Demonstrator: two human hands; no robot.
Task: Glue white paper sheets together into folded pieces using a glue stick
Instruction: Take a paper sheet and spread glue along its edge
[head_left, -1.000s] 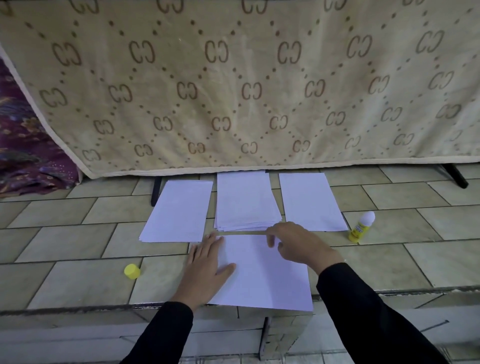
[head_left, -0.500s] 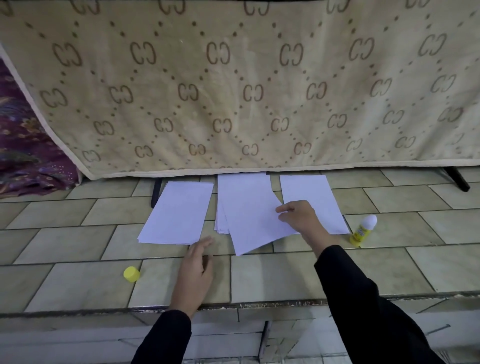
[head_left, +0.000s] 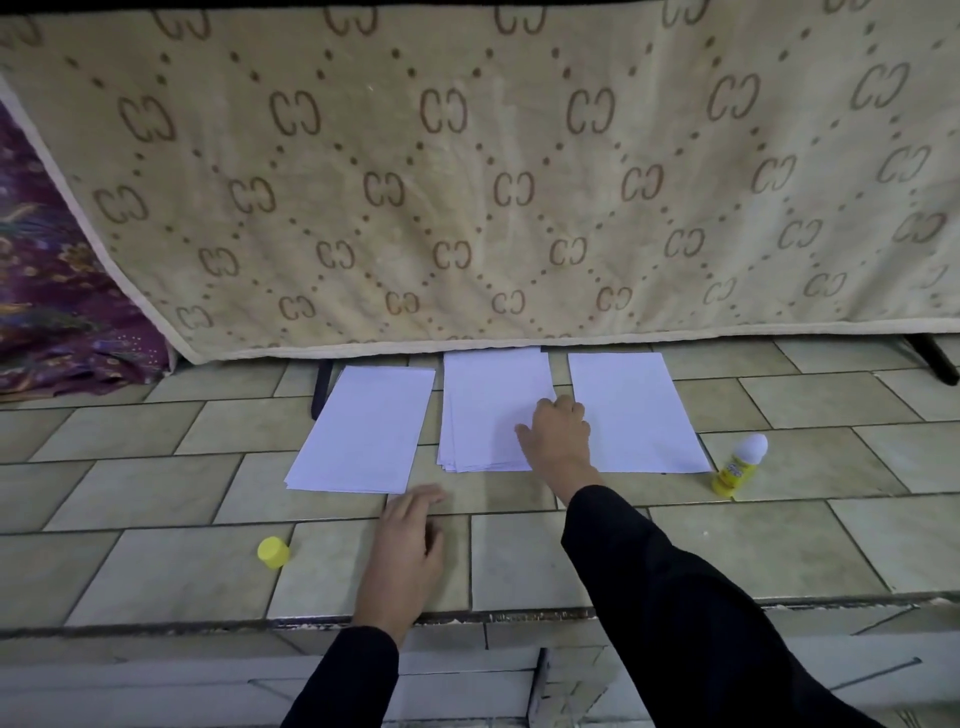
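Stack in the middle is touched by the right grip; whether it is pinched cannot be told. Left grip is held spread over tiles.

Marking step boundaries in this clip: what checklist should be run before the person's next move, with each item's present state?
1. Right hand on the middle paper stack: ok.
2. Right hand pinching a sheet: cannot tell.
3. Left hand free, on the tiled floor: ok.
4. Glue stick uncapped, standing beside the right-hand paper: ok.
5. Yellow cap in view, on the floor left of the left hand: ok.
6. Sheet laid out in front for gluing: not ok, none there.
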